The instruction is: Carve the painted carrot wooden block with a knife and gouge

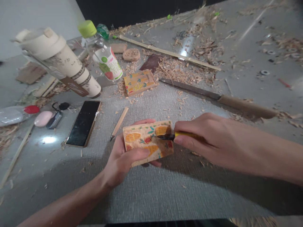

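Observation:
My left hand [129, 154] holds a small flat wooden block [139, 143] from below and the left, thumb across its face. The block is tilted toward me and bears carved or painted orange fruit shapes, red berries and green leaves. A yellow and black utility knife [168, 136] is in my right hand [201, 135], its dark front end at the right part of the block's face. The fingers wrap round its handle, so much of it is hidden. Just left of the block lies a short pencil [120, 123]. Farther back is a second patterned wooden block [140, 82].
A file [191, 90] with a wooden handle [246, 106] lies at the right. A phone [83, 123], tumbler [63, 63] and clear bottle [106, 58] stand or lie leftward. Behind are a long wooden strip [165, 51] and scattered shavings [176, 75].

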### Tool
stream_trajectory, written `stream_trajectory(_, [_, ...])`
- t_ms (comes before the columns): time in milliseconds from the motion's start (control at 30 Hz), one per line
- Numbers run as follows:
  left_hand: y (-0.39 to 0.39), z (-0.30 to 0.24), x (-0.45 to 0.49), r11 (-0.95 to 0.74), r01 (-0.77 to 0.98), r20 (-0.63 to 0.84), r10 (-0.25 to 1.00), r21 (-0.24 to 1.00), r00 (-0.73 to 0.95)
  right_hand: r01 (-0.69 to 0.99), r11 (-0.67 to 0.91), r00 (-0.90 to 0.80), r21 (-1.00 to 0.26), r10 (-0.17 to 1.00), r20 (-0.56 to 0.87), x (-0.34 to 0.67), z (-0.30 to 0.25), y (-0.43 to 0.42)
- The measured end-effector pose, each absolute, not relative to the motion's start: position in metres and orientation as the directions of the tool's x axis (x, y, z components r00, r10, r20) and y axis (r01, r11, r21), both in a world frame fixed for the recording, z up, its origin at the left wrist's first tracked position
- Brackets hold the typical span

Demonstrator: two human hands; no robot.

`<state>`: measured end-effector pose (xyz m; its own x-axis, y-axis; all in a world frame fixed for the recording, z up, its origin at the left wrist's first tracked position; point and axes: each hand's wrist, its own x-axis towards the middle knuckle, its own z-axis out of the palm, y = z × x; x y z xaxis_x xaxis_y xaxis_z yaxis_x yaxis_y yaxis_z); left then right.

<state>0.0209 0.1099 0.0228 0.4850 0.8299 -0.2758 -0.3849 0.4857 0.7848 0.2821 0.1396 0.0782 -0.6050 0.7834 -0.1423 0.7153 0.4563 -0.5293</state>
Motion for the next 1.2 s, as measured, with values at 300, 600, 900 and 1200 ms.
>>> stream_trajectory(300, [0.109, 0.024, 0.025, 0.488, -0.4, -0.285, 0.837, 0.776, 0.467, 0.747, 0.425, -0.577, -0.512, 0.797, -0.179, 0.283, 0.077, 0.136])
stream_trajectory(600, [0.105, 0.028, 0.031, 0.419, -0.351, -0.285, 0.882, 0.837, 0.375, 0.788, 0.327, -0.494, -0.522, 0.842, -0.217, 0.277, 0.076, 0.127])
stream_trajectory(900, [0.098, 0.027, 0.035, 0.394, -0.324, -0.318, 0.911, 0.86, 0.263, 0.81, 0.419, -0.482, -0.411, 0.875, -0.058, 0.264, 0.074, 0.117])
stream_trajectory(1200, [0.099, 0.027, 0.035, 0.406, -0.357, -0.343, 0.911, 0.841, 0.228, 0.824, 0.548, -0.51, -0.144, 0.828, 0.233, 0.264, 0.06, 0.111])
